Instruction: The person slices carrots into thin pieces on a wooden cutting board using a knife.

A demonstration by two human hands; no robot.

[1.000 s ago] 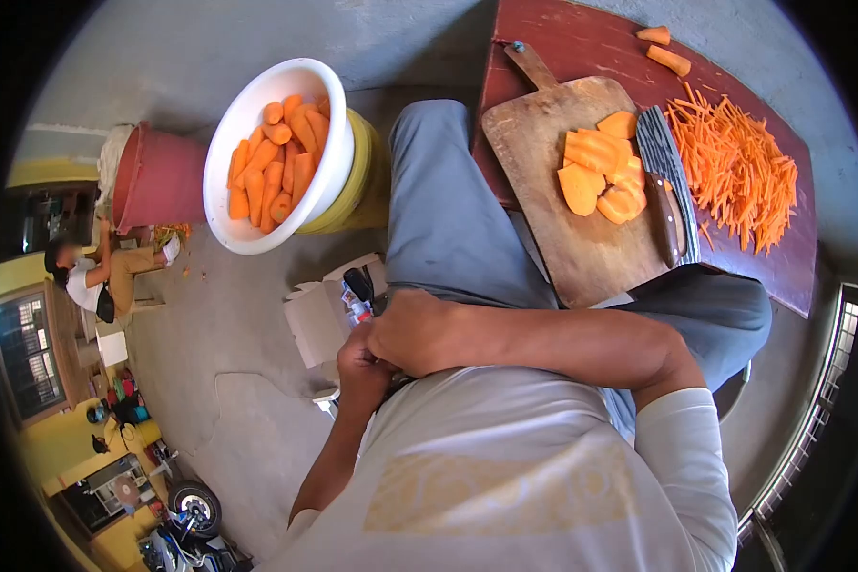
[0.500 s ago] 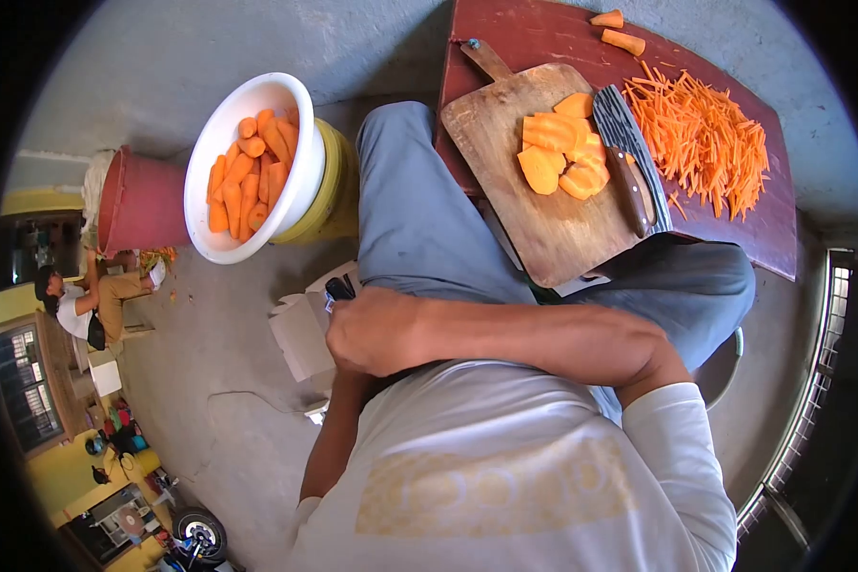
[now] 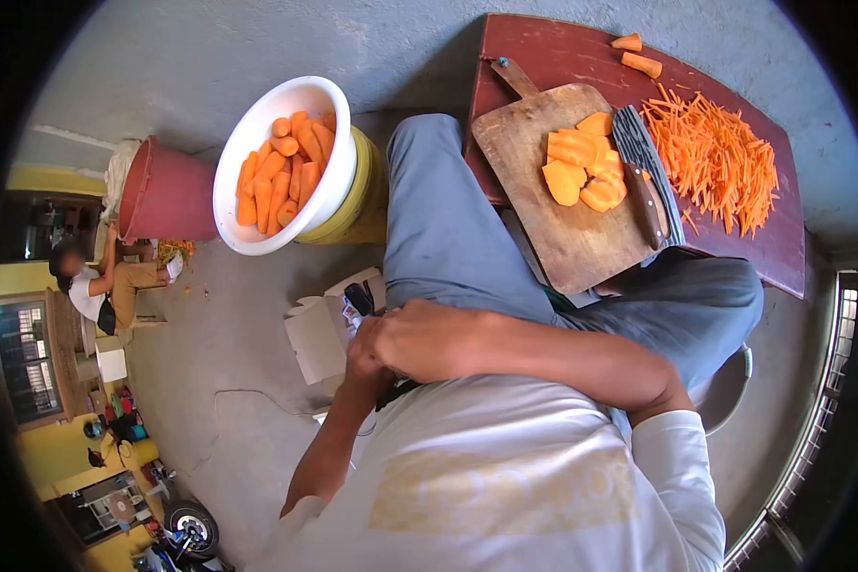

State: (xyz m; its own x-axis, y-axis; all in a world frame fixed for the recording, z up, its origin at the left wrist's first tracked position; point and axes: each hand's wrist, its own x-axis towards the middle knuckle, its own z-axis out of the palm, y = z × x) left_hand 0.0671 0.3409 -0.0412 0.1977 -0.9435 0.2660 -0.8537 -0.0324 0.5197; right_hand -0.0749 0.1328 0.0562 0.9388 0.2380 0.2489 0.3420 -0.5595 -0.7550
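Note:
My right hand (image 3: 427, 338) is closed over the fingers of my left hand (image 3: 364, 358), low at my waist. Both are curled, and whatever lies between them is hidden. Just beyond them an open cardboard box (image 3: 316, 340) on the floor holds a black item (image 3: 357, 299). A wooden cutting board (image 3: 529, 143) lies partly on the red table (image 3: 505, 43) and over my leg. Orange slices (image 3: 582, 157) rest on it beside a knife (image 3: 644, 203) with a dark patterned blade. Orange shreds (image 3: 720, 162) are heaped on the table to the right.
A white basin (image 3: 229, 176) of carrots (image 3: 276, 186) sits on a yellow bucket (image 3: 364, 195). Left of it stands a red tub (image 3: 167, 191). Another person (image 3: 100, 286) sits at the far left, above a motorcycle wheel (image 3: 193, 527). Two carrot pieces (image 3: 642, 65) lie at the table's back.
The view shifted left and back right. My right hand covered my left hand half a second ago; now more of my left hand shows beneath it. The board and knife stay put.

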